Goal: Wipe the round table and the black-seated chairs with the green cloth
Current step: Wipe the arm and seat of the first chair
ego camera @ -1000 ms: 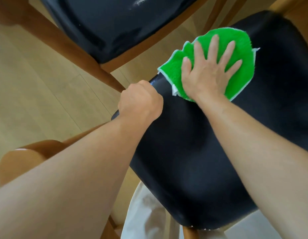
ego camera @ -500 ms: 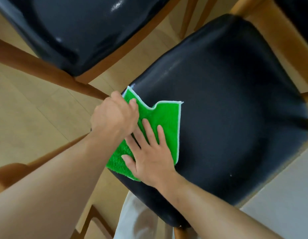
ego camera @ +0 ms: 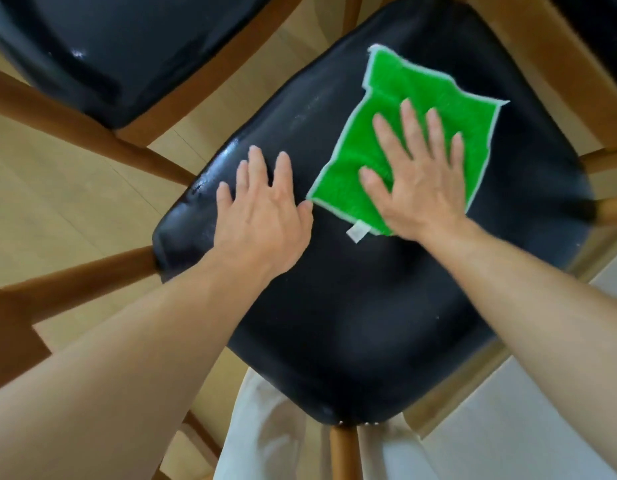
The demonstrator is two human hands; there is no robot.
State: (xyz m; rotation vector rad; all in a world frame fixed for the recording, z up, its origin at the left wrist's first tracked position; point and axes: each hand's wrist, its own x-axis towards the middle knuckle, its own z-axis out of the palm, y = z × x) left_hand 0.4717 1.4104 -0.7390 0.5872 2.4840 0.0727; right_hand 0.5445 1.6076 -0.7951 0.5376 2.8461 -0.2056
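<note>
A chair with a black padded seat (ego camera: 352, 306) on a wooden frame fills the middle of the view. The green cloth (ego camera: 421, 98), white-edged with a small white tag, lies spread flat on the far right part of the seat. My right hand (ego camera: 418, 174) presses flat on the cloth's near half, fingers apart. My left hand (ego camera: 265, 206) rests flat on the bare seat near its left corner, fingers spread, its thumb almost at the cloth's near corner. The round table is out of view.
A second black-seated chair (ego camera: 120, 46) stands at the upper left, its wooden legs (ego camera: 92, 133) crossing the light wood floor (ego camera: 58, 209). Another wooden frame piece (ego camera: 559, 64) runs along the upper right. Light trouser legs (ego camera: 265, 434) show below the seat's near corner.
My right hand has slid the cloth from the seat's left corner to its far right part. My left hand has let go of the seat corner and now lies open on the seat.
</note>
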